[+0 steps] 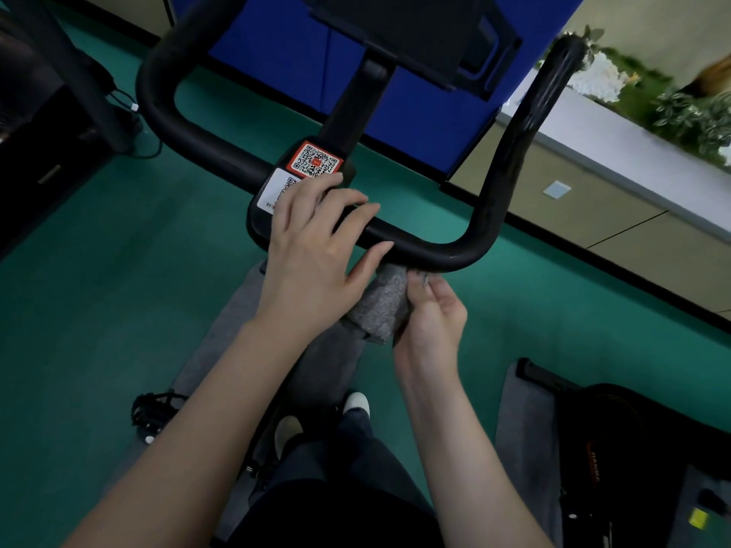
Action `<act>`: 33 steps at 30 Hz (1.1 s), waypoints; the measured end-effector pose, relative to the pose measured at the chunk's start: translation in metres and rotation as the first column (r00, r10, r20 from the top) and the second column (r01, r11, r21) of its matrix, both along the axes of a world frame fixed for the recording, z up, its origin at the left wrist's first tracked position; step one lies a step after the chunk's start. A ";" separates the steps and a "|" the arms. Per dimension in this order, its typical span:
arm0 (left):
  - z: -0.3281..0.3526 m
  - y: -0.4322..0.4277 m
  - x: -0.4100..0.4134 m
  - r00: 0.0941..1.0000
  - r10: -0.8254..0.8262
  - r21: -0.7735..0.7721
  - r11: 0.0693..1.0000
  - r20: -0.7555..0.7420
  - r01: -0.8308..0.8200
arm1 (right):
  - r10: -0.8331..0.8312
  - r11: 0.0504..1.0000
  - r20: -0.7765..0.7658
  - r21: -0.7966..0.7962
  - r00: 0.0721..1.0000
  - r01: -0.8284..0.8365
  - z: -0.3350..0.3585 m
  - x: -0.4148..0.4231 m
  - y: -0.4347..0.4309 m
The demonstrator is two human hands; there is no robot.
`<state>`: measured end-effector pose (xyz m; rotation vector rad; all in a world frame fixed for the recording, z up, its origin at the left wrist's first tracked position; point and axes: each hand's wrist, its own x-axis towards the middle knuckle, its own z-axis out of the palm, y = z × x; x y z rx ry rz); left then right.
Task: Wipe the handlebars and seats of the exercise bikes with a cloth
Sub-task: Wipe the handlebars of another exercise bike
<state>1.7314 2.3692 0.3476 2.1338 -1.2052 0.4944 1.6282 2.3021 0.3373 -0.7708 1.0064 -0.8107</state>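
Grey fuzzy cloth (pixel 379 302) sat gripped in our right hand (pixel 431 314), just below the black tubular handlebar (pixel 415 241) on which our left hand's (pixel 312 247) spread, released fingers (pixel 352 203) rested.

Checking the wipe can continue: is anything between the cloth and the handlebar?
Nothing visible. The grey cloth, gripped by the right hand, already meets the underside of the handlebar. The left hand rests on the bar beside it.

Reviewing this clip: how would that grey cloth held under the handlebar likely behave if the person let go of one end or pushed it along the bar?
The grey cloth looks soft and fuzzy, bunched into a roll in the right hand, so it would probably flop open if released. Its nap likely drags rather than slips on the glossy handlebar. It seems light; fingers alone hold it.
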 end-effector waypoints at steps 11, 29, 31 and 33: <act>-0.001 -0.013 -0.017 0.997 -0.080 0.019 0.997 -0.009 0.080 | -0.177 0.983 -0.042 -0.064 0.983 0.175 0.001 -0.012 -0.006; -0.005 -0.015 -0.016 0.997 -0.073 -0.020 0.997 -0.018 0.072 | -0.510 0.593 -0.245 -0.794 0.824 0.131 0.023 -0.013 -0.010; -0.005 -0.014 -0.016 0.997 -0.073 -0.023 0.997 -0.021 0.073 | -0.533 0.579 -0.230 -0.801 0.814 0.153 0.027 -0.009 -0.020; -0.004 -0.014 -0.015 0.997 -0.076 -0.026 0.997 -0.022 0.075 | -0.519 0.521 -0.248 -0.851 0.818 0.072 0.028 -0.005 -0.016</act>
